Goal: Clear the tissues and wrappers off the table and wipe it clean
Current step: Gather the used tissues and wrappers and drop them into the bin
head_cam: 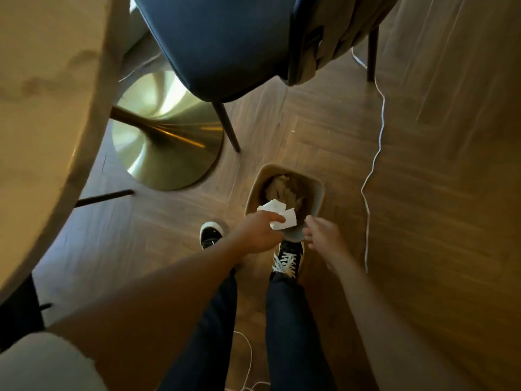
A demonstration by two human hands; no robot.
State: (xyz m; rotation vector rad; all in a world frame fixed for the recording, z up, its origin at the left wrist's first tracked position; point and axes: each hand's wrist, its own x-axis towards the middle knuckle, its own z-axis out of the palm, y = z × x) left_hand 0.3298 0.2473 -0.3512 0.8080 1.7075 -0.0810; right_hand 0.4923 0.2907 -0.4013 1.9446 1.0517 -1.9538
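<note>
View looks straight down at a wood floor (pixel 423 136). Person stands over a small bin (pixel 317 190), tan outside with a grey inner wall, its opening facing up. Crumpled brownish paper (pixel 284 187) already lies inside.

Left hand (pixel 259 232) reaches over the near rim of the bin. Its fingers (pixel 277 218) are curled and pinching white tissues (pixel 277 214), which hang just above the bin's opening, overlapping the near edge. The tissues look folded or bunched in two or three pieces; the exact count is unclear.

Right hand (pixel 321 235) hangs just beside the bin's near right corner, fingers loosely spread and holding nothing. Whether a fingertip touches the rim cannot be told.

Two dark sneakers on the floor: one (pixel 210 234) to the left of the bin, one with white laces (pixel 287 256) just below it, touching or nearly touching the bin's base.

Table (pixel 42 108), pale marbled top, fills the upper left, standing on a brass pedestal base (pixel 166 136). Blue chair (pixel 220 43) at top centre with tan cloth (pixel 338 32) draped over its back. A white cord (pixel 376 153) trails across the floor right of the bin.
</note>
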